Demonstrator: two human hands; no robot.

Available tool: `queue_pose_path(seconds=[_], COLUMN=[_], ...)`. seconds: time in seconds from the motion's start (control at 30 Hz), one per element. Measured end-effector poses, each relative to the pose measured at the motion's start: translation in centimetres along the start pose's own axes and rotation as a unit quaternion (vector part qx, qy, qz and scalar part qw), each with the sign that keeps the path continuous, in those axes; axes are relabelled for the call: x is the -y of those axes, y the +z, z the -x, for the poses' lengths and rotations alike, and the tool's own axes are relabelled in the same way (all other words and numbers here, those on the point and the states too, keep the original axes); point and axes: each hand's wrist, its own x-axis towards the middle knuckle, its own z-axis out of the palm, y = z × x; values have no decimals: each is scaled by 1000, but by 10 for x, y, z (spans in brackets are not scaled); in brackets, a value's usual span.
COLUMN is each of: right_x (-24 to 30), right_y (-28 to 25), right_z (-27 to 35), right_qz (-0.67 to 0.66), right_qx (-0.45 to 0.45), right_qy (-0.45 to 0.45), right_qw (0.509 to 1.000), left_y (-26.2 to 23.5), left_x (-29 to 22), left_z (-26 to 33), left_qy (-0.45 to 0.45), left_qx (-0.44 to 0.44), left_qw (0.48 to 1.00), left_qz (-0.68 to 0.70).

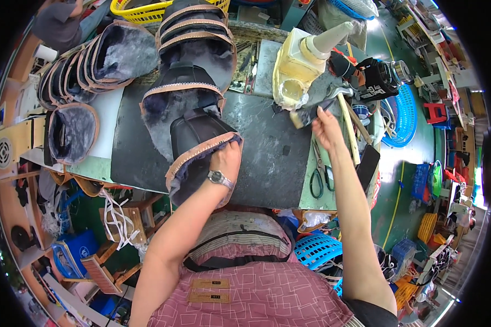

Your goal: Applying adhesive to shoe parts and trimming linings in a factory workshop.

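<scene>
My left hand grips the stitched edge of a black fur-lined shoe upper, its fingers partly hidden in the lining. A tan stitched band runs round the upper's opening, which faces me. In my right hand, a flat brush with a dark handle and pale bristles is pinched, tilted to the left. Its bristles are just below the mouth of a yellowish glue container crusted with dried glue. Another fur-lined upper lies just beyond the held one.
Several nested uppers stand at the back left, and more at the back middle. Green-handled scissors, a hammer and a dark block lie to my right on the bench. A blue basket stands beyond the bench's right side.
</scene>
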Motion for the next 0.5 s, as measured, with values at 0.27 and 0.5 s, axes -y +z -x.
queue_pose_path(seconds=[0.27,0.5], right_x=[-96,-139], right_y=[99,113], right_z=[86,96], right_qz=[395,469], right_qx=[207,180], right_qy=[-287,-301], right_qw=[848,810], left_y=[16,-1], left_x=[64,45], left_z=[-11,-1], left_qy=[-153,-141], left_qx=[235,188], left_qw=[907,887], left_qz=[314,397])
